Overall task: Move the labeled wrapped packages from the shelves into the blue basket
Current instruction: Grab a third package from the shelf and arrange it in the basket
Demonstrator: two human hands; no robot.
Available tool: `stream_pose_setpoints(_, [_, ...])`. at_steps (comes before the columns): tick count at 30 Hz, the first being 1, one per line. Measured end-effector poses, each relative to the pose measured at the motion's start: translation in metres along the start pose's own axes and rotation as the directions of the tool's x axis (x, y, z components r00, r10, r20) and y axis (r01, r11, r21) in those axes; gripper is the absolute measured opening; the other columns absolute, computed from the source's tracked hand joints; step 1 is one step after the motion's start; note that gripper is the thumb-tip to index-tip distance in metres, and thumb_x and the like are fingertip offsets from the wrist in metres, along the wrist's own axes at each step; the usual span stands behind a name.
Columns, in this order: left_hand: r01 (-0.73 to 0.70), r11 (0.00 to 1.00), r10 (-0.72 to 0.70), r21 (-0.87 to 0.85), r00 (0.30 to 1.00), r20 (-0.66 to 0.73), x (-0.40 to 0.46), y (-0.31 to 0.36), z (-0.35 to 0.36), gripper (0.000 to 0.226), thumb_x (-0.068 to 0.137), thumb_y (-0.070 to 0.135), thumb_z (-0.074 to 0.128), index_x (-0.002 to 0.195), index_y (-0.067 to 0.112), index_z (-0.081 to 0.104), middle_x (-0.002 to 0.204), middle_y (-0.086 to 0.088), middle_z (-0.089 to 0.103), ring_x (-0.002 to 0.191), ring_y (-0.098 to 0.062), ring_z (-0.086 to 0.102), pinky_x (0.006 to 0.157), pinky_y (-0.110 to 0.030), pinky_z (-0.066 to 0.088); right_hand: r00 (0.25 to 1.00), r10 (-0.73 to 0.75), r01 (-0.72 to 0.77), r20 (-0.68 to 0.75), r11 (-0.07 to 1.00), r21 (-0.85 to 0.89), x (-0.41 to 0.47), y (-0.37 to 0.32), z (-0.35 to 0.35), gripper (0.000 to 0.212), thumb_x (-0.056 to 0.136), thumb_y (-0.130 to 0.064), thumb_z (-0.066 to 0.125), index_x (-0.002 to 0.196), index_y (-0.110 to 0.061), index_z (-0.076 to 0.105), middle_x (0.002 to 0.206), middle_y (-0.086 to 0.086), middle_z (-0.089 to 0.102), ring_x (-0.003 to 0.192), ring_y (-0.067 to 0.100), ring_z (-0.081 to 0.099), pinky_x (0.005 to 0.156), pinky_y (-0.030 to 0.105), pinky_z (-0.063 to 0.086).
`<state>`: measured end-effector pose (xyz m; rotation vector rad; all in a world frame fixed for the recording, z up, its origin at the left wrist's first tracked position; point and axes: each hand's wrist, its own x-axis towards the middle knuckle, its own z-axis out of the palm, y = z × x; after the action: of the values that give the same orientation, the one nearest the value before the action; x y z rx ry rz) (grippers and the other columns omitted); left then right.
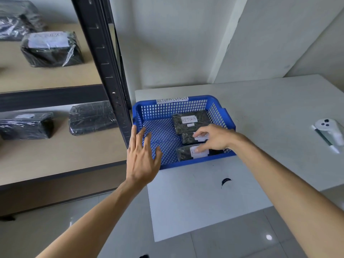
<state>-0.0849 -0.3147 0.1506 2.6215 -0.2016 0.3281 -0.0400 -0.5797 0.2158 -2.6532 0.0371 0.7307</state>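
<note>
The blue basket point(219, 106) with a "RETURN OVERDUE" tag stands on the white table beside the shelf post. Three black wrapped packages lie inside it: one labeled "RETURN" at the back point(189, 121), a middle one point(188, 137) and a front one point(184, 153). My right hand point(214, 137) hovers over the middle and front packages with loosely spread fingers touching their labels. My left hand point(142, 157) is flat and open over the basket's left front corner. On the upper shelf sits a labeled package point(52, 48); the lower shelf holds two more point(26, 124) point(91, 117).
A black metal shelf post point(106, 60) rises just left of the basket. Another wrapped bundle point(16, 19) lies at the upper shelf's back left. A white controller point(329, 130) and a pen rest at the table's right. A dark scrap point(225, 181) lies on the table in front of the basket.
</note>
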Motion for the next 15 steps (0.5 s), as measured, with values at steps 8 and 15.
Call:
stream_pose_setpoints(8, [-0.007,1.000,0.007,0.005,1.000,-0.008,-0.001,0.003,-0.004,0.056,0.094,0.041,0.039,0.138,0.007,0.047,0.158,-0.010,0.030,0.152,-0.018,-0.007,0.116,-0.030,0.002,0.985,-0.123,0.123,-0.122,0.992,-0.005,0.001,-0.004,0.034,0.034,0.074,-0.055,0.082,0.103,-0.041,0.071,0.107,-0.018,0.065,0.113,0.014,0.056,0.102,0.049,0.025])
stream_pose_setpoints(15, [-0.021,1.000,0.021,-0.008,1.000,-0.013,-0.001,0.002,-0.006,0.059,0.094,0.041,0.040,0.140,0.005,0.044,0.158,-0.010,0.029,0.152,-0.017,-0.008,0.116,-0.025,-0.002,0.983,-0.038,0.031,-0.178,0.999,-0.040,0.000,0.023,0.024,0.032,0.075,-0.054,0.082,0.104,-0.044,0.071,0.113,-0.020,0.061,0.119,0.012,0.051,0.107,0.058,0.020])
